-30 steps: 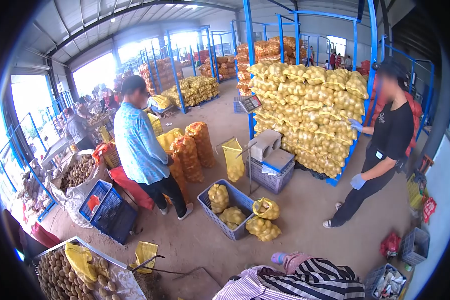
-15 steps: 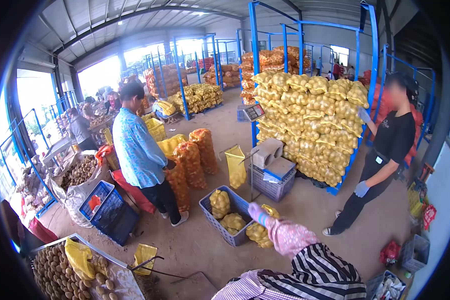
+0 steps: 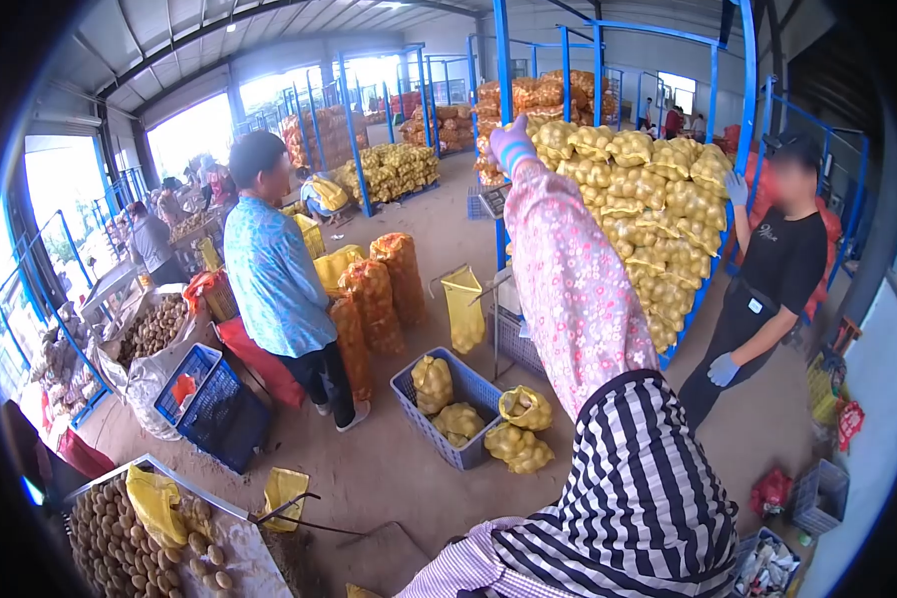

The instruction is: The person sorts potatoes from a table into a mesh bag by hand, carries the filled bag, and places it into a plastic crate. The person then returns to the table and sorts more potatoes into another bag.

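My right hand (image 3: 513, 147), in a purple glove with a striped cuff, is raised at upper centre, overlapping the left edge of a tall stack of yellow net sacks (image 3: 658, 214). It holds nothing visible; at least one finger looks stretched out. Whether it touches the stack is unclear. A pink floral sleeve (image 3: 578, 289) and black-and-white striped cloth cover my arm. Below are a blue crate (image 3: 419, 387) holding yellow sacks and two filled yellow sacks (image 3: 520, 448) on the floor. My left hand is out of view.
One person (image 3: 284, 259) in a blue patterned shirt stands left of orange sacks (image 3: 397, 279). Another person (image 3: 782, 259), in black with gloves, stands right of the stack. A potato-covered table (image 3: 254, 553) is lower left; crates (image 3: 822, 498) are lower right. Blue posts frame the stack.
My right hand has risen from the bottom of the view to the top of the stack, arm extended. The person in black has raised one hand beside the stack.
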A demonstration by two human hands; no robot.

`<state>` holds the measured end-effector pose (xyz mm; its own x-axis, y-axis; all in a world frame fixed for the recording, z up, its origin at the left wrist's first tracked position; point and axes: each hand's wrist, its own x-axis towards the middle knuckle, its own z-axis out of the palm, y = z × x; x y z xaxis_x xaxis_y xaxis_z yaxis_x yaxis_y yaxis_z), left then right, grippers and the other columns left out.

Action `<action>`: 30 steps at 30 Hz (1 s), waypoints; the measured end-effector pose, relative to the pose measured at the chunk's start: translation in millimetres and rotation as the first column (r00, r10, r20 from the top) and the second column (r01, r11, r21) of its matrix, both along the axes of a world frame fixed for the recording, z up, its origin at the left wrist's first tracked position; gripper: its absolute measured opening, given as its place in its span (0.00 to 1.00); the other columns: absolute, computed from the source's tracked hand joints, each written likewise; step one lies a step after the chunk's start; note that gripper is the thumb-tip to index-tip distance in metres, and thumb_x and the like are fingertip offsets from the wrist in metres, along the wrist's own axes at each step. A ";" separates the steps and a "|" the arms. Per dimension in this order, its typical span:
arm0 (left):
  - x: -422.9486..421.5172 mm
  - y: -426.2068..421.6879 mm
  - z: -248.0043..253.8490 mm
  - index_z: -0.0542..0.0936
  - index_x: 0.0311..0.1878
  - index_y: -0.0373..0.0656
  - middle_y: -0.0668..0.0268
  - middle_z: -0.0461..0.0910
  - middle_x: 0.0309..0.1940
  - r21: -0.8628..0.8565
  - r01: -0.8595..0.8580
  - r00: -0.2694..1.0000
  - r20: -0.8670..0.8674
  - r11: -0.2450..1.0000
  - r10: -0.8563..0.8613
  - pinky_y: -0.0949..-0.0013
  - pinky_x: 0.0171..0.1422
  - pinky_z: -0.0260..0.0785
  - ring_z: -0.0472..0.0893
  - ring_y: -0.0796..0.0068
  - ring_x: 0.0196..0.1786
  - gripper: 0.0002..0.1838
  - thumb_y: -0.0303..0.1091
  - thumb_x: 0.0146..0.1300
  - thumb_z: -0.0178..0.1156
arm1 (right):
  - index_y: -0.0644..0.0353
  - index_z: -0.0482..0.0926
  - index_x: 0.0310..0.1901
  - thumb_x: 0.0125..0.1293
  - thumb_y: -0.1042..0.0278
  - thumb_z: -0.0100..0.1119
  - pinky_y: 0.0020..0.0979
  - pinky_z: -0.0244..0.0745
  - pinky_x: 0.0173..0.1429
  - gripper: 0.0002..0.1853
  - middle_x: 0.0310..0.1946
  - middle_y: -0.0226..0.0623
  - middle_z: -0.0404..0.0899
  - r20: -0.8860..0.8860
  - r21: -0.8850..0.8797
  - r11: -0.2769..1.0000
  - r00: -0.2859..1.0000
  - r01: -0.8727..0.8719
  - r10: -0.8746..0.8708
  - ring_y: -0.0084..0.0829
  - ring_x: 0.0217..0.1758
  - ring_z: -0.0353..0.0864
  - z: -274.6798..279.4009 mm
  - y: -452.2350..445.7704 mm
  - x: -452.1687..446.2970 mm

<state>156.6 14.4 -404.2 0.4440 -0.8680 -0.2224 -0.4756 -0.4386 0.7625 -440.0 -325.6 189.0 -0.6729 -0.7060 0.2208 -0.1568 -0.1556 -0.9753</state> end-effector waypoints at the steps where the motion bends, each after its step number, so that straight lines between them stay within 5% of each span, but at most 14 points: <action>1: 1.6 0.4 0.1 0.59 0.82 0.48 0.44 0.73 0.72 -0.002 -0.004 1.000 0.004 1.000 0.004 0.58 0.78 0.62 0.70 0.48 0.76 0.40 0.48 0.72 0.62 | 0.55 0.62 0.73 0.74 0.39 0.50 0.47 0.69 0.73 0.35 0.64 0.49 0.80 0.089 0.013 0.999 0.995 -0.040 0.039 0.46 0.65 0.79 11.5 7.6 4.6; 3: 3.6 4.7 -2.5 0.59 0.82 0.48 0.44 0.73 0.72 -0.003 -0.016 1.000 0.005 1.000 0.017 0.58 0.78 0.62 0.70 0.48 0.76 0.40 0.48 0.72 0.62 | 0.54 0.68 0.70 0.74 0.33 0.50 0.45 0.69 0.73 0.36 0.65 0.48 0.79 0.192 0.043 0.996 0.979 -0.083 0.073 0.43 0.67 0.78 23.6 7.1 3.2; 6: 4.4 7.8 -2.9 0.60 0.82 0.48 0.44 0.73 0.72 -0.011 -0.037 0.999 0.006 0.999 0.037 0.58 0.78 0.61 0.70 0.48 0.76 0.40 0.48 0.72 0.62 | 0.59 0.64 0.69 0.75 0.44 0.51 0.40 0.81 0.43 0.31 0.33 0.36 0.89 -0.227 0.102 0.985 0.968 0.137 -0.111 0.35 0.31 0.87 17.7 -10.4 -6.0; 7: 5.5 9.6 -2.5 0.60 0.82 0.48 0.44 0.73 0.72 -0.013 -0.042 0.999 0.008 0.999 0.043 0.58 0.78 0.61 0.70 0.48 0.76 0.40 0.48 0.72 0.62 | 0.59 0.71 0.63 0.76 0.46 0.49 0.38 0.80 0.33 0.27 0.30 0.35 0.89 -0.259 0.049 0.994 0.962 0.102 -0.086 0.32 0.25 0.85 2.0 -12.7 -5.9; 9: 7.0 15.7 -1.5 0.60 0.82 0.48 0.44 0.73 0.72 -0.020 -0.073 0.997 0.010 0.997 0.073 0.58 0.78 0.61 0.70 0.48 0.76 0.40 0.48 0.72 0.62 | 0.60 0.78 0.56 0.77 0.49 0.47 0.38 0.80 0.32 0.22 0.30 0.37 0.89 -0.425 0.188 0.972 0.880 -0.142 0.211 0.32 0.24 0.85 -38.7 -41.6 -30.5; 14: 11.2 42.6 -4.5 0.60 0.82 0.48 0.44 0.73 0.72 -0.039 -0.179 0.984 -0.001 0.983 0.179 0.58 0.79 0.61 0.70 0.48 0.76 0.40 0.48 0.73 0.62 | 0.62 0.85 0.43 0.74 0.57 0.49 0.42 0.83 0.44 0.18 0.38 0.42 0.90 -0.504 0.668 0.732 0.646 -0.130 0.574 0.37 0.31 0.87 -194.7 -49.2 -35.8; 15: 12.0 49.5 -5.5 0.60 0.82 0.48 0.44 0.73 0.72 -0.045 -0.198 0.980 0.001 0.979 0.198 0.58 0.79 0.61 0.70 0.48 0.76 0.40 0.48 0.73 0.62 | 0.60 0.88 0.41 0.75 0.56 0.49 0.43 0.84 0.48 0.20 0.39 0.41 0.90 -0.433 0.724 0.679 0.689 -0.118 0.581 0.38 0.36 0.90 -225.6 -35.0 -26.2; 16: 11.7 53.9 -4.9 0.60 0.82 0.48 0.44 0.73 0.72 -0.052 -0.219 0.976 0.000 0.974 0.219 0.58 0.79 0.61 0.70 0.48 0.76 0.40 0.48 0.73 0.62 | 0.56 0.82 0.45 0.74 0.55 0.47 0.39 0.78 0.31 0.16 0.36 0.34 0.89 -0.435 0.834 0.550 0.557 -0.048 0.707 0.32 0.29 0.86 -290.7 -68.7 -50.2; 18: 9.6 64.3 -5.1 0.60 0.82 0.48 0.44 0.73 0.72 -0.071 -0.263 0.965 0.002 0.962 0.264 0.59 0.79 0.61 0.70 0.48 0.76 0.39 0.48 0.73 0.62 | 0.53 0.87 0.43 0.69 0.59 0.56 0.40 0.79 0.39 0.12 0.38 0.33 0.89 -0.456 0.889 0.457 0.175 0.037 0.873 0.33 0.36 0.87 -402.6 -68.6 -65.6; 21: 5.7 79.9 -11.3 0.60 0.82 0.48 0.44 0.73 0.72 -0.107 -0.355 0.934 0.002 0.929 0.357 0.59 0.79 0.61 0.70 0.48 0.76 0.39 0.48 0.73 0.62 | 0.50 0.92 0.42 0.63 0.60 0.68 0.40 0.85 0.51 0.10 0.41 0.35 0.91 -0.297 0.884 0.407 -0.398 0.229 0.868 0.38 0.44 0.90 -533.1 -25.2 -55.3; 24: -6.2 97.1 -19.9 0.60 0.82 0.48 0.44 0.73 0.72 -0.149 -0.457 0.887 -0.006 0.877 0.462 0.59 0.79 0.61 0.70 0.48 0.76 0.39 0.47 0.73 0.61 | 0.51 0.92 0.42 0.63 0.61 0.68 0.41 0.86 0.47 0.09 0.39 0.36 0.91 -0.084 0.959 0.179 -0.384 0.217 0.919 0.40 0.42 0.91 -649.8 53.5 -48.5; 26: -16.4 113.8 -34.6 0.60 0.82 0.48 0.44 0.73 0.72 -0.179 -0.523 0.845 0.023 0.833 0.535 0.59 0.79 0.61 0.70 0.49 0.77 0.39 0.47 0.73 0.61 | 0.53 0.92 0.42 0.64 0.59 0.67 0.43 0.85 0.47 0.11 0.40 0.37 0.91 0.009 0.987 0.084 -0.578 0.135 0.816 0.41 0.43 0.90 -684.0 101.1 -41.5; 28: -16.4 126.3 -67.5 0.53 0.85 0.51 0.44 0.72 0.73 -0.146 -0.568 0.784 0.203 0.810 0.586 0.58 0.79 0.60 0.66 0.52 0.79 0.44 0.51 0.72 0.62 | 0.53 0.89 0.48 0.64 0.55 0.67 0.43 0.85 0.48 0.16 0.42 0.38 0.90 0.146 0.989 -0.091 -0.634 0.118 0.760 0.41 0.45 0.90 -782.8 120.2 -65.4; 30: -22.6 130.1 -76.3 0.62 0.79 0.39 0.49 0.70 0.73 -0.098 -0.793 0.608 -0.069 0.601 0.791 0.59 0.77 0.63 0.74 0.56 0.69 0.34 0.34 0.74 0.60 | 0.55 0.87 0.52 0.67 0.54 0.64 0.43 0.85 0.48 0.18 0.43 0.38 0.90 0.249 0.965 -0.230 -0.704 0.124 0.665 0.40 0.46 0.91 -826.8 122.6 -77.9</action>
